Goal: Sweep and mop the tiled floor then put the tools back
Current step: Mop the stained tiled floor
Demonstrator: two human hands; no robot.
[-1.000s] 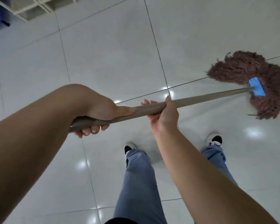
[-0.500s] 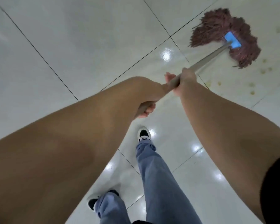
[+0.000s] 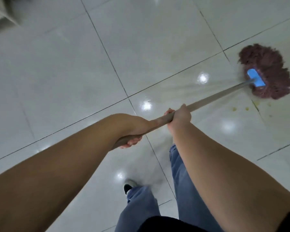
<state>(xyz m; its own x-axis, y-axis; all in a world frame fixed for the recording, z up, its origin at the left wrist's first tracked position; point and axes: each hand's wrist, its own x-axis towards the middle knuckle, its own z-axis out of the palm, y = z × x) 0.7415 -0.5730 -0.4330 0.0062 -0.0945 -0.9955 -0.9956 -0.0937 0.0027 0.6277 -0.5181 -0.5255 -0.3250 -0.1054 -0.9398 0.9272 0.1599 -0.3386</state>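
Note:
A mop with a grey handle [image 3: 214,98] runs from my hands up to the right. Its reddish-brown string head [image 3: 268,64] with a blue clamp [image 3: 256,77] lies on the glossy white tiled floor [image 3: 141,47] at the right. My left hand [image 3: 132,131] grips the near end of the handle. My right hand [image 3: 179,117] grips it a little further along. Small yellowish stains [image 3: 240,108] dot the tile just below the mop head, and a wet streak stretches left of it.
My legs in blue jeans and one shoe [image 3: 129,185] stand on the tiles at the bottom centre. A blurred pale grid-like object [image 3: 2,15] sits in the top left corner. Dark grout lines cross the floor.
The view has swung and the mop head has shifted across the floor, now lying near the yellowish stains at the right. Both hands keep their grip on the handle.

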